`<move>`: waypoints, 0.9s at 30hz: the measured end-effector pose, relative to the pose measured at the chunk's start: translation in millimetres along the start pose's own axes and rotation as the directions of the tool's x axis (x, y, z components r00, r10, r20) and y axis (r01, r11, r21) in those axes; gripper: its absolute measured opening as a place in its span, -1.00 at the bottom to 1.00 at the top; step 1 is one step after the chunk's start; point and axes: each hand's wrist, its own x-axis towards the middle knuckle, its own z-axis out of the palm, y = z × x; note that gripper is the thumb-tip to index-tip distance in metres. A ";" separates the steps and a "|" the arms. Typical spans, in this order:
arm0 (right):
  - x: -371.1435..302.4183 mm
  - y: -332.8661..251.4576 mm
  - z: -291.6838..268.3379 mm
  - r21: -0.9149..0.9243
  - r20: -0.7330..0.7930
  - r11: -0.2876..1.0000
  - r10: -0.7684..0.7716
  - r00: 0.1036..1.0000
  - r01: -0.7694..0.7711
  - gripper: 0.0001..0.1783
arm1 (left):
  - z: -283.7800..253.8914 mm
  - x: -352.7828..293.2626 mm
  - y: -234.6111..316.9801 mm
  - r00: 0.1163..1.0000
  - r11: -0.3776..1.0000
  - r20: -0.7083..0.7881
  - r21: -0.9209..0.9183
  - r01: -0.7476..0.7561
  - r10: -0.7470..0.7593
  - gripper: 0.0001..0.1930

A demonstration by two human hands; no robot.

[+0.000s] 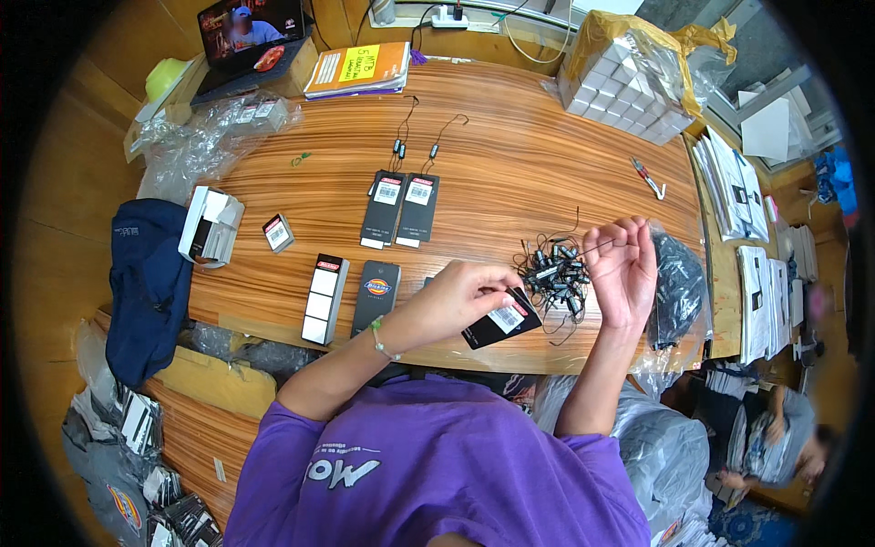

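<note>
My left hand (456, 299) is closed on a black hang tag (504, 321) with a white sticker, held tilted over the table's near edge. My right hand (622, 273) is raised to the right of it, with thumb and fingertips pinched on a thin black cord (599, 244). Between the hands lies a tangled pile of black tag strings (556, 273). To the left of my left hand stand a stack of black tags (375, 294) and a stack of white-panelled labels (322, 301). Farther back lie strung hang tags (417, 211) in two overlapping groups, their cords stretched away from me.
Red-handled snippers (648, 177) and a plastic bag of black strings (676, 290) lie right. Wrapped white boxes (620, 87) stand back right. Notebooks (358, 69), a screen (251, 36), a white box (211, 228) and a navy garment (146, 283) are left. Another person (770, 438) is at far right.
</note>
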 end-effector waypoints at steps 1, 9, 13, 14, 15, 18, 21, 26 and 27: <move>0.5 -2.9 -1.4 -0.002 0.094 1.000 0.008 0.996 -0.008 -0.84 | -1.0 -0.3 1.3 0.999 0.999 -0.043 -0.040 -0.009 0.007 -0.82; -16.6 34.1 27.8 -0.936 0.069 0.318 -0.254 0.965 0.151 -0.97 | -28.5 7.0 25.2 0.912 0.980 -0.363 0.028 -0.196 0.193 -0.82; -14.2 58.7 37.7 -0.945 0.302 -0.182 -0.175 0.937 0.271 -0.96 | -27.4 6.4 26.3 0.884 0.970 -0.402 0.044 -0.239 0.236 -0.84; -12.5 62.2 34.5 -0.918 0.364 -0.230 -0.162 0.917 0.323 -0.96 | -27.2 6.4 26.2 0.881 0.970 -0.407 0.058 -0.238 0.241 -0.84; -12.0 64.7 36.3 -0.905 0.388 -0.251 -0.157 0.908 0.343 -0.95 | -26.9 6.5 26.0 0.878 0.969 -0.410 0.071 -0.237 0.245 -0.85; -10.3 72.3 39.8 -0.875 0.437 -0.294 -0.145 0.888 0.383 -0.94 | -25.4 5.4 26.7 0.866 0.965 -0.425 0.095 -0.245 0.262 -0.86; -8.8 76.2 40.7 -0.874 0.439 -0.303 -0.161 0.884 0.379 -0.94 | -25.4 5.2 28.0 0.864 0.965 -0.430 0.102 -0.243 0.263 -0.86; -6.2 78.3 38.8 -0.883 0.423 -0.299 -0.170 0.890 0.363 -0.94 | -25.5 3.5 29.9 0.866 0.965 -0.426 0.144 -0.221 0.262 -0.89; -6.1 78.3 38.4 -0.886 0.414 -0.299 -0.171 0.894 0.354 -0.95 | -25.2 3.0 30.8 0.869 0.964 -0.421 0.154 -0.215 0.261 -0.90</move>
